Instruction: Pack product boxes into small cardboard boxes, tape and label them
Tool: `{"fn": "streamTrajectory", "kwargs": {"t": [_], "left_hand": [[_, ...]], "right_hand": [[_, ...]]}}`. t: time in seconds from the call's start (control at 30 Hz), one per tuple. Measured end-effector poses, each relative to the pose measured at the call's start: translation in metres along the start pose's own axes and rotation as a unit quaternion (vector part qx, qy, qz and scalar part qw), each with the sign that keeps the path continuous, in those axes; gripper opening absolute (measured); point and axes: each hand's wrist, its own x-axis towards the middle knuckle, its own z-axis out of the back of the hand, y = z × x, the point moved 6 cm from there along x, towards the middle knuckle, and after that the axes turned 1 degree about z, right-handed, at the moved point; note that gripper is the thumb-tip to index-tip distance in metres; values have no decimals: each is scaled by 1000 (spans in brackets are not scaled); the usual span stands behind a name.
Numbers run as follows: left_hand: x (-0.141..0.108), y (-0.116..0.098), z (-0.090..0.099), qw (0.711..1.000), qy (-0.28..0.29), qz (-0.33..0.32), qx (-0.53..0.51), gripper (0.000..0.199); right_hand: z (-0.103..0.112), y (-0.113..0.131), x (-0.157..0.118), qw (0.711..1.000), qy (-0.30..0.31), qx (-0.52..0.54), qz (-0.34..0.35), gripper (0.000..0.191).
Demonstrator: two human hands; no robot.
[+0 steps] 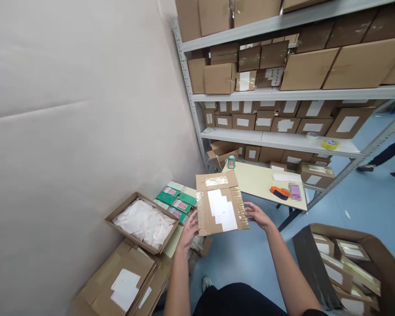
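Note:
A flat piece of brown cardboard [202,221] with white labels and strips of clear tape is held up in front of me. At its left edge my left hand [190,228] grips it, fingers partly behind the board. My right hand [255,213] holds the right edge, its fingertips against the taped side. Behind the board, a narrow cream table [256,177] carries an orange and black tape dispenser [279,192], a green roll [231,162] and a purple item [295,192].
Left are an open box of white packets [145,221], green packs [181,205] and stacked flat cardboard [118,272]. A large carton [358,232] holding small boxes sits at lower right. Shelves of boxes [279,141] stand ahead; a person's legs [386,153] show at far right.

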Motion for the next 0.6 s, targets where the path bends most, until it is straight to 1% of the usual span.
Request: {"fn": "streamTrajectory", "kwargs": {"t": [0.07, 0.13, 0.27, 0.33, 0.43, 0.53, 0.6], "left_hand": [[29, 1, -23, 999, 25, 16, 18, 93], [61, 1, -41, 998, 48, 26, 31, 92], [130, 0, -69, 994, 93, 32, 46, 89], [166, -1, -80, 991, 119, 35, 50, 89], [221, -6, -94, 986, 154, 47, 52, 89], [271, -16, -106, 979, 184, 64, 58, 88], [299, -23, -112, 975, 199, 73, 64, 88]], "right_hand": [[27, 0, -1, 999, -32, 8, 7, 57], [50, -2, 2, 998, -64, 15, 16, 58], [86, -3, 19, 991, -131, 24, 26, 57], [101, 2, 31, 987, -159, 25, 27, 58], [118, 15, 53, 980, -197, 21, 21, 58], [131, 30, 75, 973, -229, 14, 12, 63], [138, 36, 90, 969, -246, 15, 6, 67]]}}
